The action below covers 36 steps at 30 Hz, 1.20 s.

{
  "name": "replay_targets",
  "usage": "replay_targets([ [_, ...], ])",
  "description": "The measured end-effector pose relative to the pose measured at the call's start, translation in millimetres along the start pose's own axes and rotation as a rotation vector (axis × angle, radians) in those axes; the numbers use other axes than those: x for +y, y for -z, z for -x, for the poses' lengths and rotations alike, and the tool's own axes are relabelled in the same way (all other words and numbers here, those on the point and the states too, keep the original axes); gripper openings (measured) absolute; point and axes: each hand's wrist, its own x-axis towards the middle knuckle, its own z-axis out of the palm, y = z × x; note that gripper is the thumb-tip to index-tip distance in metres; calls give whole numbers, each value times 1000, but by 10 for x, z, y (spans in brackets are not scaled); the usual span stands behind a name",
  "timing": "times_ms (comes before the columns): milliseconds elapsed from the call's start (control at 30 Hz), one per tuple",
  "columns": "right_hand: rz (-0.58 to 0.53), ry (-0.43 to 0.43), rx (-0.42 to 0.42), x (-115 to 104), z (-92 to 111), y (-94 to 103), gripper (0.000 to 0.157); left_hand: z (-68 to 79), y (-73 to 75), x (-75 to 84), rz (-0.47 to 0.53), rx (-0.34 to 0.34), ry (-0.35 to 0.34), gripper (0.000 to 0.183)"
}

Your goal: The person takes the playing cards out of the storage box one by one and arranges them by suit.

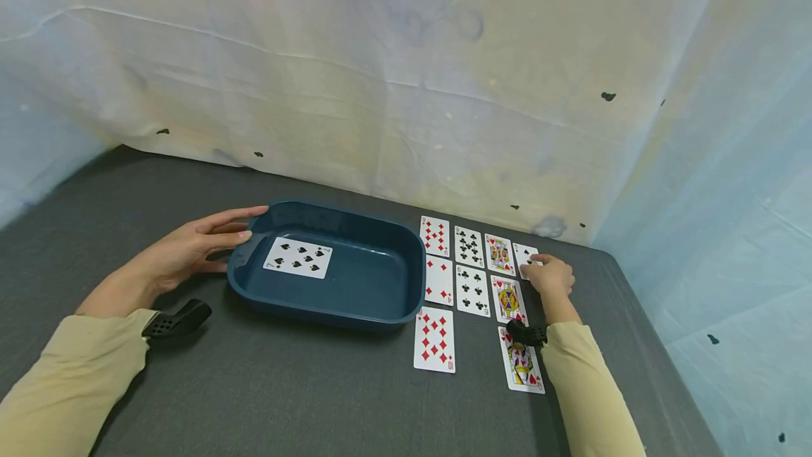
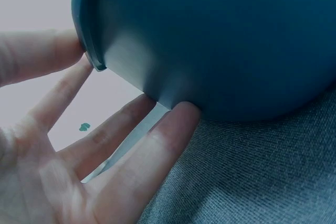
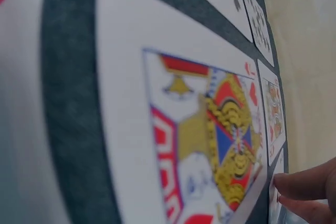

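A dark blue tray [image 1: 330,312] sits on the dark cloth, and a seven of spades [image 1: 297,257] lies face up inside it. My left hand [image 1: 190,249] holds the tray's left end, its spread fingers against the rim and outer wall. In the left wrist view the fingertips [image 2: 184,116] touch that wall. Far to the right, my right hand [image 1: 550,279] pinches a white playing card [image 1: 524,255] with black pips, at the end of the back row. The fingers cover part of that card. The right wrist view shows a red-suited face card [image 3: 210,135] close up.
Beside the tray's right end lie face-up cards in rows: diamonds such as the ten [image 1: 434,340], clubs such as the six [image 1: 472,291], and red face cards [image 1: 507,300]. Another face card [image 1: 523,365] lies near the right wrist strap. A pale sheet [image 1: 380,90] hangs behind.
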Motion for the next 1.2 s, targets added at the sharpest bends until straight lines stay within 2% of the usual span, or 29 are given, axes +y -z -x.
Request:
replay_targets([
  [67, 13, -10, -2, -8, 13, 2, 46, 0, -4, 4, 2, 2, 2, 65],
  [233, -54, -4, 48, -104, 51, 17, 42, 0, -6, 8, 2, 6, 8, 65],
  [400, -171, 92, 85, -305, 130, 8, 40, -1, 2, 3, 1, 4, 11, 66],
  [533, -241, 172, 37, -458, 218, -47, 40, 3, 8, 2, 4, 1, 8, 65],
  [767, -334, 265, -80, -716, 435, -165, 39, 5, 5, 9, 8, -1, 4, 65],
  [1200, -336, 515, -112, -1136, 886, -339, 33, -1, 9, 27, 14, -15, 15, 66],
])
